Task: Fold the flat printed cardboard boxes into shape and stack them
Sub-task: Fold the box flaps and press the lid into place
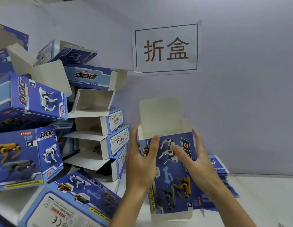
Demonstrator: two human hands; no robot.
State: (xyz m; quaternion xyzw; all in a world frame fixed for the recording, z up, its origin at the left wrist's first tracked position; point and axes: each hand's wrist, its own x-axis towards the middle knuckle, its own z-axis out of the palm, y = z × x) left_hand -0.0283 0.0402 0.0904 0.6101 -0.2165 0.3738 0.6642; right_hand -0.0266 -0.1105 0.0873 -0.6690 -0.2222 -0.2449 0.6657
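A blue printed cardboard box [172, 174] with robot-dog pictures stands upright on the white table, opened into shape, its plain grey top flap [160, 115] sticking up. My left hand [141, 161] grips its left side, thumb on the front panel. My right hand [195, 156] grips the right side, thumb pressed across the front. Behind the right hand lies a stack of flat printed boxes [224, 176]. At the left, several folded boxes [96, 128] are piled against the wall.
A folded box [72, 202] lies on its side at the lower left, near my left forearm. A paper sign [166, 48] hangs on the pale wall. The white table [263, 197] extends to the right.
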